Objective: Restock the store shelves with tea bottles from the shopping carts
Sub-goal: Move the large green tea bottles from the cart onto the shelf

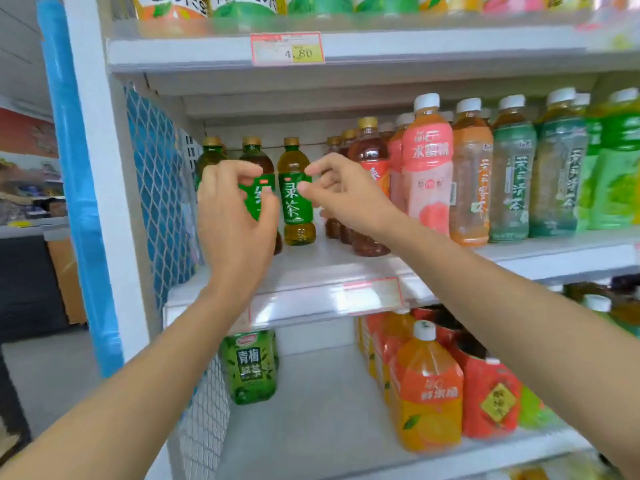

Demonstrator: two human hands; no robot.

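Hands reach up to the middle shelf of a white store rack. The left hand is in front of a green tea bottle with a gold cap, and its fingers curl loosely near the green label. I cannot tell if they are really gripping it or only touching. The right hand is just beside a second green tea bottle, which stands upright on the shelf. Its fingers are bent and half open, with thumb and pointer close together near the label, holding nothing that I can see.

A third green bottle stands at the far left, next to the blue net wall. To the right are dark red tea bottles, then a pink peach drink and more bottles with white caps.

On the shelf below (mostly bare in the middle) stands a big green bottle, well apart from the orange bottles on the right. A price tag sits on the shelf edge above.
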